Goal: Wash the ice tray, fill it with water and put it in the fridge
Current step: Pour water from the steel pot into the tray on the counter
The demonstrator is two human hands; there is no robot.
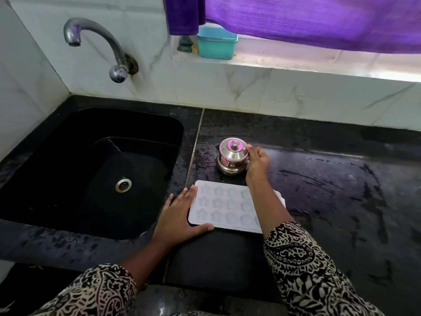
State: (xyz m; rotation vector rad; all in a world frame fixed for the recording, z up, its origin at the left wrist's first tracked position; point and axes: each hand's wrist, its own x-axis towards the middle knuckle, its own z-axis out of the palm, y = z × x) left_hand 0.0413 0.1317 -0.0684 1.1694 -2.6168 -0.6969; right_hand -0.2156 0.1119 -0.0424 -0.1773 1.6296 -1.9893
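Note:
A white ice tray [224,207] with star-shaped cells lies flat on the black counter, just right of the sink. My left hand [180,216] rests against the tray's left edge, fingers straight along its side and thumb along its near edge. Behind the tray stands a small steel jug with a lid [232,156]. My right hand [258,159] grips the jug at its right side, fingers curled round its handle. My right forearm crosses over the tray's right end and hides part of it.
The black sink [68,137] with its drain [123,184] fills the left. A steel tap [95,42] juts from the tiled wall above it. A teal box [216,43] stands on the window ledge under a purple curtain [319,17]. The wet counter [341,190] stretches right.

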